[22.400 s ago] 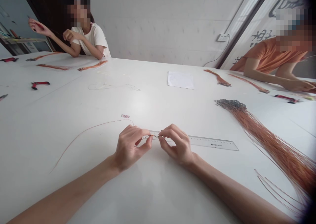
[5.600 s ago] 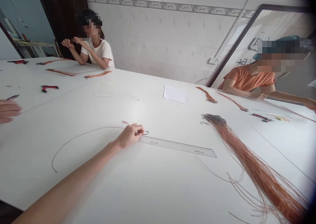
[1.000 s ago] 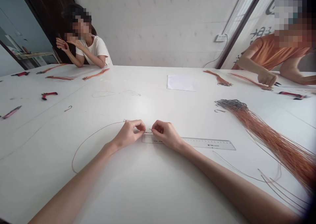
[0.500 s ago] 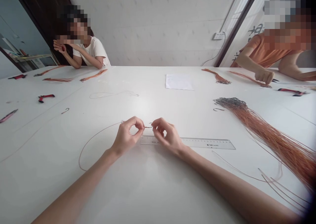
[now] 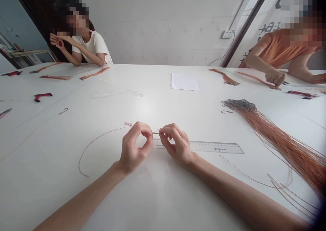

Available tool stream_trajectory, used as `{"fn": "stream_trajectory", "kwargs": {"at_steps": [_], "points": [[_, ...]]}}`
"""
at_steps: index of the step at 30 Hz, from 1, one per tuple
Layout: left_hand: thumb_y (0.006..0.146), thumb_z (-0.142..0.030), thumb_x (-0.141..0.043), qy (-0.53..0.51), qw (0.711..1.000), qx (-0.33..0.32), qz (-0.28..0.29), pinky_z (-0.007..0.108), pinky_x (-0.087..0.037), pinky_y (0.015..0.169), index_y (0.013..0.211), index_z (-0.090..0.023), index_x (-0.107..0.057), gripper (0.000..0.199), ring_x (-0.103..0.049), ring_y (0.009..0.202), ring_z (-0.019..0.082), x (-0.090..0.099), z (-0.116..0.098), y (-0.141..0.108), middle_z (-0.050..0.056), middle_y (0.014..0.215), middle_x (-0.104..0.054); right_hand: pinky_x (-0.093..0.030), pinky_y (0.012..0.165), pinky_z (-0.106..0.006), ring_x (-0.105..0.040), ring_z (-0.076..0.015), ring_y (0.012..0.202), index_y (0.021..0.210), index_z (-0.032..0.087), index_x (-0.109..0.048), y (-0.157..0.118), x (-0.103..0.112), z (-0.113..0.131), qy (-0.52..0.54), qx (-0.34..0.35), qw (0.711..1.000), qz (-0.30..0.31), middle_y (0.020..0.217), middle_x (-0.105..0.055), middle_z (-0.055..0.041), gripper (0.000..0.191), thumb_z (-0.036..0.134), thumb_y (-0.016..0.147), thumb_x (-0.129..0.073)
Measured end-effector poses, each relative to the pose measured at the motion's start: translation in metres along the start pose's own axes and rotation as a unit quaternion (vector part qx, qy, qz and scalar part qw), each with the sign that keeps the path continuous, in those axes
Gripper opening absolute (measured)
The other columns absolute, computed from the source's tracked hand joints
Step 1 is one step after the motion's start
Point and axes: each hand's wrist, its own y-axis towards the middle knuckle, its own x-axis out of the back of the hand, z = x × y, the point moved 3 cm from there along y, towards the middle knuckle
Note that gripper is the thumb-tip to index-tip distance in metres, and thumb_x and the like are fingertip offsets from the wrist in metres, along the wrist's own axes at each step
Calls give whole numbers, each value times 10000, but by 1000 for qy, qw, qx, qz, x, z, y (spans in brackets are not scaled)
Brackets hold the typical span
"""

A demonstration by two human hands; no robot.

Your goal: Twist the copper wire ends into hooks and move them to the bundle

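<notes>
A small dark fish hook (image 5: 156,133) with reddish-brown line at its shank spans the short gap between my hands. My left hand (image 5: 134,147) is closed in a pinch on the line end of it; the fingertips hide the exact grip. At the hook's bend, the thumb and fingers of my right hand (image 5: 179,145) are pinched together. Reddish-brown fishing line (image 5: 79,162) curves out to the left behind my left hand and lies on the table. Under my right hand and to its right is a clear ruler (image 5: 216,147). A small red-and-white tag (image 5: 128,124) lies beyond my left hand.
A large bundle of hooked brown lines (image 5: 270,132) lies at right, a loose hook (image 5: 226,112) beside it. White paper (image 5: 185,82) is farther back. Red-handled pliers (image 5: 42,96) and another hook (image 5: 63,111) are at left. Two people sit across the table (image 5: 152,197).
Both my hands have shifted slightly right with the hook, still pinching it. The tag beside my left hand shows more fully. The camera view has tilted down a little.
</notes>
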Motion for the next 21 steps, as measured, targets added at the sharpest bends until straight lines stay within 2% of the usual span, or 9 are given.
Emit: {"fn": "stream_trajectory", "kwargs": {"at_steps": [6,10,14,21], "points": [[761,44,-514,9,995,-99,-24,252,-465,600,792,-170,-474,220,-537,686,107,-1,-13,-2,-3,731,-537,-444,509,-226,-502,-112,621,946,197,-475,0,3,4,14,52,998,-35,724,-522,-22,188,44,837,-467],[758,52,-515,28,989,-145,-29,235,-463,544,806,-174,-464,237,-550,670,103,-1,-18,-3,-5,738,-538,-391,456,-219,-438,-100,534,943,201,-452,-1,4,6,39,65,997,-34,650,-468,11,213,22,827,-441],[754,50,-524,38,987,-155,-31,229,-471,528,810,-172,-456,239,-550,667,101,-1,-17,-4,-2,745,-542,-306,420,-215,-349,-86,457,936,203,-438,0,3,8,56,66,996,-21,569,-374,55,239,-5,817,-429],[758,32,-531,43,986,-159,-34,227,-466,519,807,-176,-452,228,-545,656,100,0,-15,-5,-7,734,-536,-340,438,-212,-384,-92,487,949,200,-442,0,2,8,65,73,995,-25,604,-432,35,246,-6,815,-432]]}}
